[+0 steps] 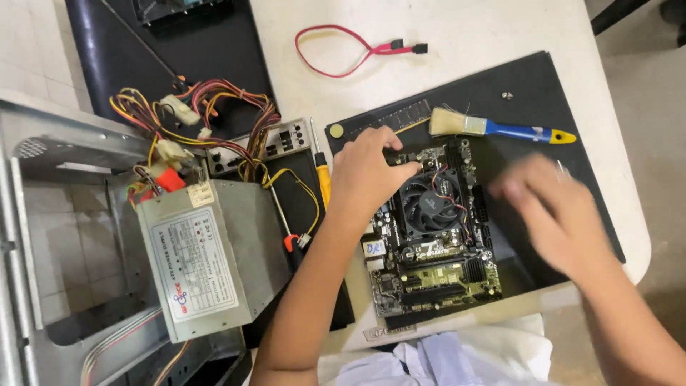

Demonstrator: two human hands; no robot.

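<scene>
Head view: your left hand (pixel 368 171) pinches the top edge of the motherboard (pixel 429 236), fingertips beside the cooler fan (pixel 431 202).
Right hand (pixel 550 207): blurred, hovering right of the board; grip unclear.
Progress: board already out on the black mat (pixel 514 86); power supply (pixel 207 257) lies left, apart.

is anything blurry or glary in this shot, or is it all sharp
Head view: the right hand is smeared by motion blur, its fingers indistinct; the left hand on the motherboard is fairly sharp, as are the brush and the power supply. Lighting is soft and even, with the white table bright but not blown out; shadows are faint.
</scene>
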